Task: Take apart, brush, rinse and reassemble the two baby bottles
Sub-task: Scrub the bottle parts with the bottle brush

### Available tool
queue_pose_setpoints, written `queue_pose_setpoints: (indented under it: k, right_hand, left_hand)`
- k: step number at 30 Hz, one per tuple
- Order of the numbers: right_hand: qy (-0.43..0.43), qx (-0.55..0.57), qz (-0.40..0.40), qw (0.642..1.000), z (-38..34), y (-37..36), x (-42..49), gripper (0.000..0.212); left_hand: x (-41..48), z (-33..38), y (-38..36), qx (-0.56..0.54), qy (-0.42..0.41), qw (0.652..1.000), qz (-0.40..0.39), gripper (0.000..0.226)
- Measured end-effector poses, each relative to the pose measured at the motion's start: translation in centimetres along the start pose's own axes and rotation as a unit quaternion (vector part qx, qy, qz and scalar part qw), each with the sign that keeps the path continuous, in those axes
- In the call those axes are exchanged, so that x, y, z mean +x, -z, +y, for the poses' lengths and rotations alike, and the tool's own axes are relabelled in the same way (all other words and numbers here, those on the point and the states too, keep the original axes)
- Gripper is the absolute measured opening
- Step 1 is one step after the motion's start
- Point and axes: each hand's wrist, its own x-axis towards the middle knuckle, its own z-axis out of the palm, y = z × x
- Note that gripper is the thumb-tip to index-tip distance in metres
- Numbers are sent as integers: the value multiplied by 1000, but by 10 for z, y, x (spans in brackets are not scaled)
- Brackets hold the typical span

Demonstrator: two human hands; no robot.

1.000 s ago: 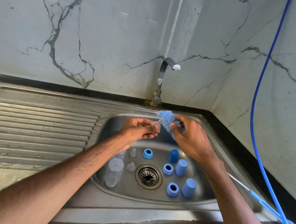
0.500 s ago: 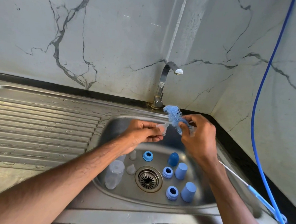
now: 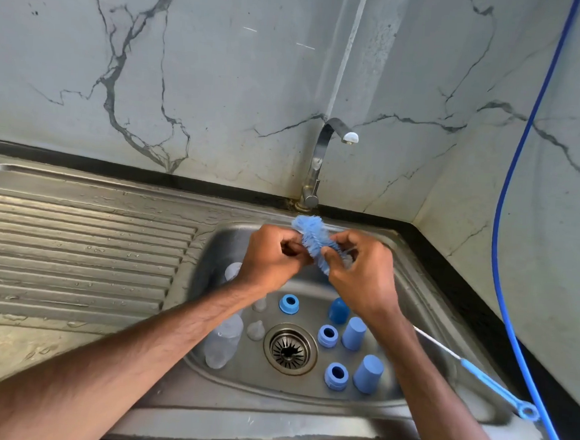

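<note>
**Head view.** Above the far part of the stainless-steel sink basin (image 3: 211, 248), at 12 o'clock from the round drain strainer (image 3: 290, 348), the right hand (image 3: 363, 280) curls its fingers round the bristle end of the blue bottle brush (image 3: 310, 233). The brush's white wire and blue handle trail towards 4 o'clock under the forearm. The left hand (image 3: 270, 258) has its fingers curled tight against the bristles; what they pinch cannot be told. On the basin floor lie two clear bottle bodies (image 3: 223, 342) at 9 o'clock and two clear teats (image 3: 256, 331) just beside them. Three blue collar rings (image 3: 328, 336) and three blue caps (image 3: 368, 373) are spread from 12 to 4 o'clock. A curved steel tap (image 3: 320, 160) stands behind.
</note>
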Motion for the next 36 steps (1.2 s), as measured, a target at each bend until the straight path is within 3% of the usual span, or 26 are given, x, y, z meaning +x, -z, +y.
queue_pose_setpoints:
  k: [4,10,15,21,25,28,31,36]
  right_hand:
    - [-97,-20,18,995,13,5,10,12]
    - [-69,56,35,995,3,-1,3,6]
    - [-135,56,-13,989,10,2,9,8]
    - [-86,62,35,994,-1,3,6,8]
    - [-117,55,-16,991,3,-2,5,8]
    - [-151,25,-4,988,13,5,8,11]
    - [-134,64,23,989,14,10,9,7]
    - [-141,102,-17,985,5,3,7,4]
  left_hand:
    - [-9,12,-1,70,-95,993,13,8]
    - [-4,10,8,225,-175,958,21,15]
    - [-5,11,12,259,-212,942,14,21]
    - [-6,13,14,269,-217,939,-10,20]
    - [-10,19,15,304,-276,911,-44,12]
    - [-11,24,13,321,-318,890,-66,17]
    - [-9,24,12,306,-318,893,-88,17]
    - [-7,14,14,300,-248,918,-70,19]
